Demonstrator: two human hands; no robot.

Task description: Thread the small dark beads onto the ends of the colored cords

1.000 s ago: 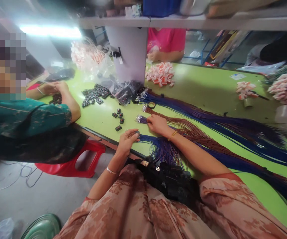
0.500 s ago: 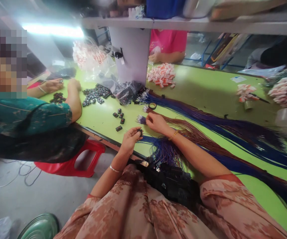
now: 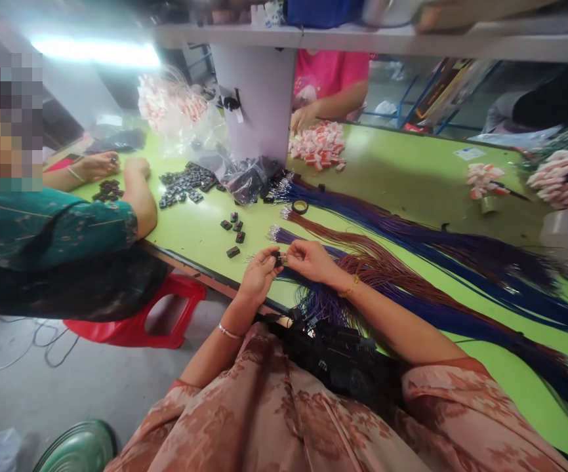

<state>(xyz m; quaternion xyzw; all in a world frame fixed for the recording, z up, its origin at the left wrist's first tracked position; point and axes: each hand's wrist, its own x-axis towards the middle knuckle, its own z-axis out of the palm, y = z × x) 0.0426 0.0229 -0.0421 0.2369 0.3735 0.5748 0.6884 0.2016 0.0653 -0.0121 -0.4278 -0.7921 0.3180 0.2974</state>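
Observation:
My left hand (image 3: pixel 259 275) pinches a small black connector (image 3: pixel 277 257) above the near edge of the green table (image 3: pixel 402 177). My right hand (image 3: pixel 311 260) meets it from the right, fingers pinched on a thin wire end at the connector. Just behind my hands lie long bundles of wires: purple (image 3: pixel 284 235), brown (image 3: pixel 387 259) and blue (image 3: pixel 412 226), running off to the right. A few loose black connectors (image 3: pixel 233 233) sit on the table left of my hands. Finished wires with connectors (image 3: pixel 333 328) hang over the table edge into my lap.
A person in green (image 3: pixel 58 236) sits at my left on a red stool (image 3: pixel 166 314), hands by a pile of black connectors (image 3: pixel 185 183). A person in pink (image 3: pixel 330 78) handles pink-white parts (image 3: pixel 318 144) across the table. A grey post (image 3: pixel 257 105), a tape ring (image 3: pixel 300 206).
My right hand came back from the wire bundle toward me and joined my left hand at the connector. The person at my left spread their hands apart.

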